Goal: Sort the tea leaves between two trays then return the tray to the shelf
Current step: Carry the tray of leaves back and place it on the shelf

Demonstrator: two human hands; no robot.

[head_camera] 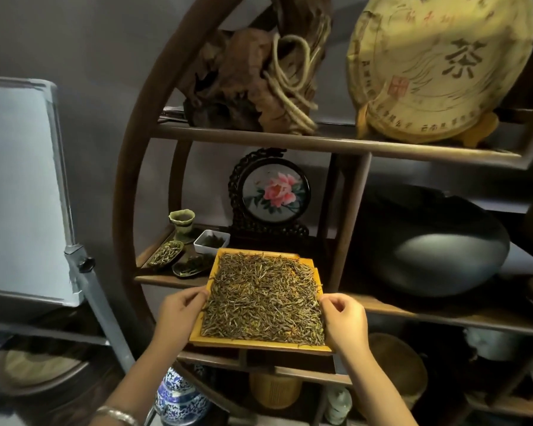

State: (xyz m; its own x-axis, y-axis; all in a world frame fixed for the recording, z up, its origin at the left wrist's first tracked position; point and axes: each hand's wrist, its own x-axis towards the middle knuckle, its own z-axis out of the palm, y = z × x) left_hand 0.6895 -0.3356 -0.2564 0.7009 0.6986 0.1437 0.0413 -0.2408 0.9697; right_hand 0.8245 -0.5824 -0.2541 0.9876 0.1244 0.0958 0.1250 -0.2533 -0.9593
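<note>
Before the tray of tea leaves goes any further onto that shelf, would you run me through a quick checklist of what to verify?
1. Grip: left hand and right hand each hold a side edge of the yellow tray. Ok.
2. Tray level: cannot tell from this angle.
3. Tea leaves lie inside the rim, none seen spilling. Ok.
4. Path ahead: the round flower screen stands close behind the tray's far edge; whether there is room cannot tell.
5. Left clearance: the white dish and dark leaf dishes sit close to the tray's far left corner. Not ok.
6. Support: whether the tray already rests on the shelf cannot tell.
</note>
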